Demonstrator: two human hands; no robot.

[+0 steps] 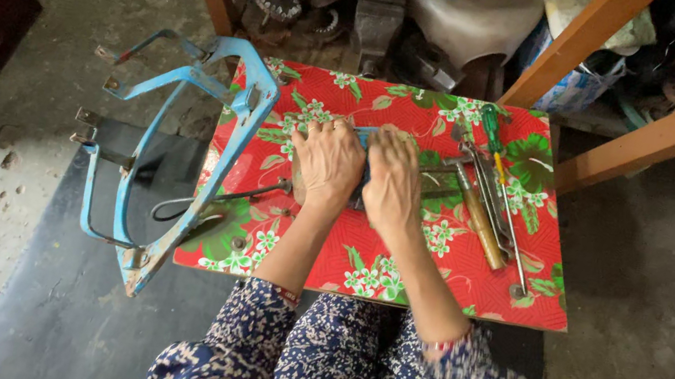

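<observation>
Our forearms reach up-frame to mid-table [522,296], where our left hand [326,163] and right hand [395,183] press side by side, palms down, on a dark part [360,186] between them, whether gripped we cannot tell.

One package shows: a blue and white printed plastic bag [573,83] on the floor behind the far right corner of the red flowered table [468,287], half hidden by a slanting wooden beam [571,46]. Its print is too small to make out. No labels, signs or screens show
</observation>
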